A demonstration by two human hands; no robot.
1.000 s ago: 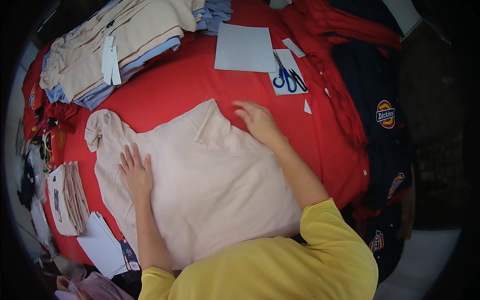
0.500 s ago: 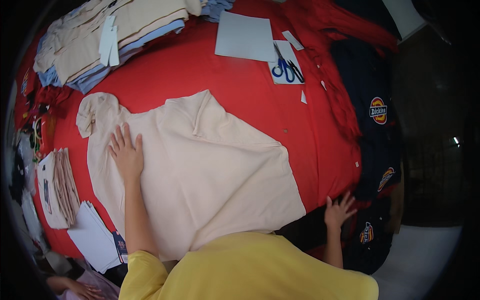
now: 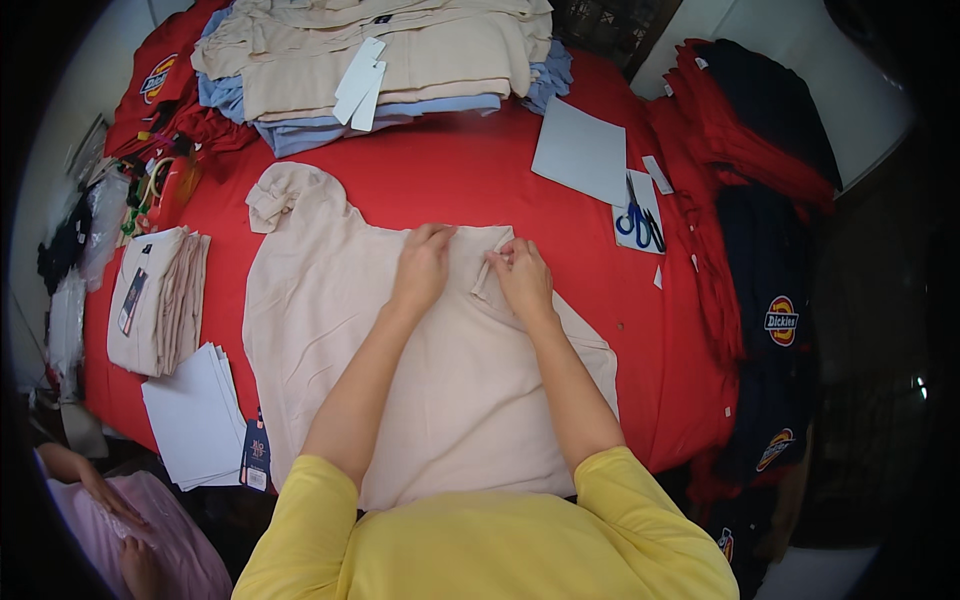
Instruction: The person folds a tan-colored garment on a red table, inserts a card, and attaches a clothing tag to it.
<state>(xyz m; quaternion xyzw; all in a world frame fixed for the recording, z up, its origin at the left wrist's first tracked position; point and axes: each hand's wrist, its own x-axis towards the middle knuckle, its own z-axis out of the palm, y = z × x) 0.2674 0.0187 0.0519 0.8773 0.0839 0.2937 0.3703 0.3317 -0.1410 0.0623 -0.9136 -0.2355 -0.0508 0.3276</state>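
A beige shirt (image 3: pixel 440 400) lies spread on the red cloth-covered table in front of me, with slight wrinkles and a bunched end at its far left. At its far edge, my left hand (image 3: pixel 424 265) is closed with the fingers curled on the fabric. Just to the right, my right hand (image 3: pixel 524 280) pinches the turned-over sleeve at the shirt's upper right. Both fingertips hide the bits of cloth between them.
Beige and blue garments (image 3: pixel 400 70) are stacked at the back, with white tags (image 3: pixel 362 85) on top. White sheets (image 3: pixel 195 420), folded beige garments (image 3: pixel 160 300) and a dark tag (image 3: pixel 256 455) sit left. Scissors (image 3: pixel 632 222) and a white sheet (image 3: pixel 580 150) lie right, beside navy garments (image 3: pixel 765 270). Another person's hands (image 3: pixel 115 505) show lower left.
My left hand has gone from lying flat on the shirt to its far edge. My right hand came from the table's right edge onto the sleeve. The view has turned left.
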